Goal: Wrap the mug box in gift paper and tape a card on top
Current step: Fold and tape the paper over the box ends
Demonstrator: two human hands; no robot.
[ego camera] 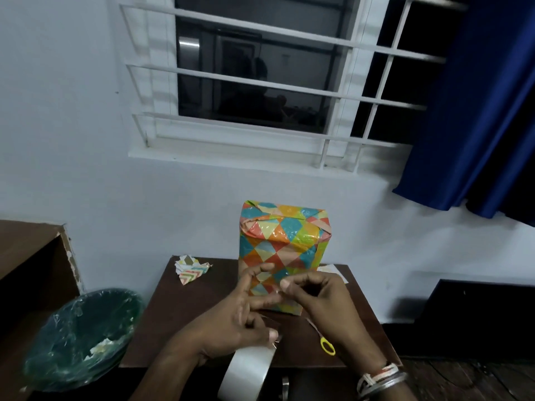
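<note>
Already fully papered, the mug box stands upright at the far middle of the small brown table, its top folds gathered and creased. It is likely light and stiff under the wrap, but a mug inside would make it breakable and a little top-heavy on end. The glossy paper looks slippery and easy to dent or tear, so I would take it by two opposite side faces, low down, not by the folded top.

The left hand reaches over the near face with its upper fingers spread and one fingertip touching the paper. Its thumb and lower fingers are curled on the tape roll, which hangs past the near table edge. The right hand is curled, thumb and forefinger pinching what seems to be the clear tape end; the strip itself is hard to see.

A pale sheet, perhaps the card, peeks from behind the box on the right. Yellow-handled scissors lie near right and paper scraps far left, with a lined bin left of the table.
</note>
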